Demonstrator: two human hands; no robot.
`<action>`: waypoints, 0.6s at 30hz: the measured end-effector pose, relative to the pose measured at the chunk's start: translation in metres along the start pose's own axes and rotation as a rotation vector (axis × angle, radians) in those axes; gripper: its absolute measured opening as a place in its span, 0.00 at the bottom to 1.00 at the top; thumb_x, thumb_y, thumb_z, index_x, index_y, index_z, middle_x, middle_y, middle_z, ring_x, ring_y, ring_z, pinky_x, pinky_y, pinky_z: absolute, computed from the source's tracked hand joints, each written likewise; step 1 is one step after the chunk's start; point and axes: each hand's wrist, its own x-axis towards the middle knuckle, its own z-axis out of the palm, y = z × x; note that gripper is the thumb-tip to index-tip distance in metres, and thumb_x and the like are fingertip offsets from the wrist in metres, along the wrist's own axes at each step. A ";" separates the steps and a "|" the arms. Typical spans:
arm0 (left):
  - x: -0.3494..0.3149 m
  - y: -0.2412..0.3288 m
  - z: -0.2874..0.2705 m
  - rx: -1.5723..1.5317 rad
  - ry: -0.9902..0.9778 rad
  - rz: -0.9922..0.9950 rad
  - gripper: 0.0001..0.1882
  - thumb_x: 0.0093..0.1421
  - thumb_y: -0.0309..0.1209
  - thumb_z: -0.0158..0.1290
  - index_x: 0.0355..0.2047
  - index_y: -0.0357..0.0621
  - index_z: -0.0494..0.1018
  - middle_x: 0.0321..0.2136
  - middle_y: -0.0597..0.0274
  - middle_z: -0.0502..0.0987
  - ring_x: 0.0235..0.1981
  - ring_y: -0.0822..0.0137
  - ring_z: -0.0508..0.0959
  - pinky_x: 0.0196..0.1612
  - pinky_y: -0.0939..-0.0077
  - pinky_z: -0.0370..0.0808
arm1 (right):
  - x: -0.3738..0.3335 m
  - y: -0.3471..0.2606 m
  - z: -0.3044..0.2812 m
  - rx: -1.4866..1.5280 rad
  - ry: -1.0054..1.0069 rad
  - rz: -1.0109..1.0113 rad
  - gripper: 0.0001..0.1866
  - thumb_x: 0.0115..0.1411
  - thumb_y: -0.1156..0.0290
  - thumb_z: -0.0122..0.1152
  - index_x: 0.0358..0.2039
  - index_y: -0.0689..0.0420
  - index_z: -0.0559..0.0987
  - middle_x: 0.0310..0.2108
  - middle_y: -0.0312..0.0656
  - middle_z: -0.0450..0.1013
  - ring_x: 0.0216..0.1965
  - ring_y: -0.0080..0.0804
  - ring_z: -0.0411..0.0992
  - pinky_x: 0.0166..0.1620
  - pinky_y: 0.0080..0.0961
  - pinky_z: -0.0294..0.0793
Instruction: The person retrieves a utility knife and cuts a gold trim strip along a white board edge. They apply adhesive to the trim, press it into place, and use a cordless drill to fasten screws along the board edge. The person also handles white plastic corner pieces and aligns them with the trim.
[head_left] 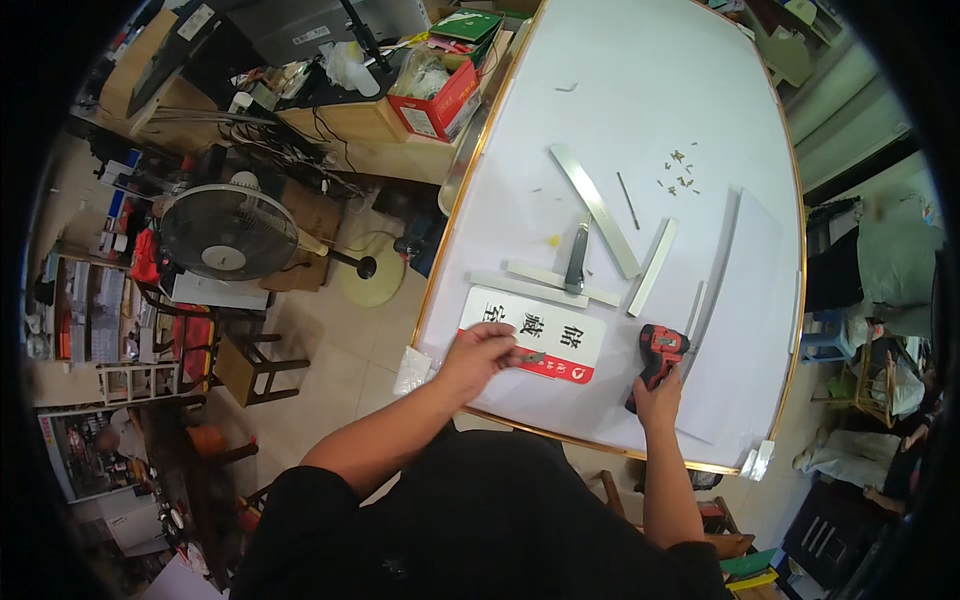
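My right hand [657, 402] grips a red and black cordless drill [661, 352] near the table's front edge. My left hand [478, 362] is closed in a pinch over the red band of a white and red sign plate [578, 345]. A small greyish piece [535, 357] shows at its fingertips; its kind is unclear. Beyond the plate lie two white strips [520, 288], with a dark-handled cutter [577, 262] resting across them. A wide silvery metal strip [590, 205] lies farther off. Another white strip [652, 268] sits to its right.
The white table [640, 60] has a gold-coloured rim. Several small screws [680, 180], a thin dark rod [628, 200] and a bent hex key [567, 88] lie on it. A white panel [728, 300] lies along the right side. A fan [230, 232] stands left.
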 end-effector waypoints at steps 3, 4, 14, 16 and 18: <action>-0.019 0.036 -0.057 -0.111 -0.066 0.134 0.11 0.67 0.23 0.58 0.50 0.36 0.76 0.37 0.56 0.82 0.38 0.61 0.84 0.46 0.66 0.84 | 0.014 -0.010 0.015 0.128 0.104 -0.032 0.43 0.52 0.66 0.70 0.67 0.66 0.64 0.56 0.63 0.72 0.58 0.60 0.72 0.63 0.45 0.70; -0.024 0.046 -0.074 -0.082 -0.032 0.166 0.12 0.67 0.23 0.59 0.50 0.36 0.76 0.39 0.56 0.81 0.39 0.61 0.84 0.46 0.66 0.84 | 0.016 -0.016 0.018 0.163 0.108 -0.029 0.42 0.51 0.66 0.70 0.65 0.66 0.66 0.54 0.61 0.73 0.56 0.59 0.73 0.62 0.44 0.71; -0.043 0.159 -0.242 -0.092 -0.179 0.085 0.09 0.68 0.21 0.57 0.48 0.40 0.76 0.40 0.55 0.82 0.41 0.63 0.84 0.45 0.72 0.85 | -0.106 -0.131 -0.048 0.973 -0.008 0.099 0.36 0.51 0.69 0.66 0.61 0.69 0.72 0.46 0.51 0.79 0.38 0.32 0.78 0.41 0.28 0.80; -0.036 0.179 -0.244 -0.101 -0.228 0.009 0.09 0.68 0.21 0.57 0.48 0.40 0.76 0.40 0.56 0.82 0.42 0.63 0.85 0.46 0.72 0.85 | -0.167 -0.180 -0.043 1.450 0.039 -0.109 0.40 0.51 0.64 0.68 0.63 0.70 0.69 0.52 0.55 0.77 0.37 0.36 0.79 0.39 0.32 0.82; -0.024 0.191 -0.234 -0.104 -0.315 -0.040 0.09 0.68 0.22 0.57 0.48 0.42 0.76 0.40 0.57 0.83 0.43 0.62 0.85 0.47 0.71 0.85 | -0.222 -0.223 -0.033 1.463 0.137 -0.193 0.47 0.50 0.58 0.72 0.65 0.71 0.66 0.55 0.57 0.75 0.37 0.39 0.80 0.38 0.33 0.82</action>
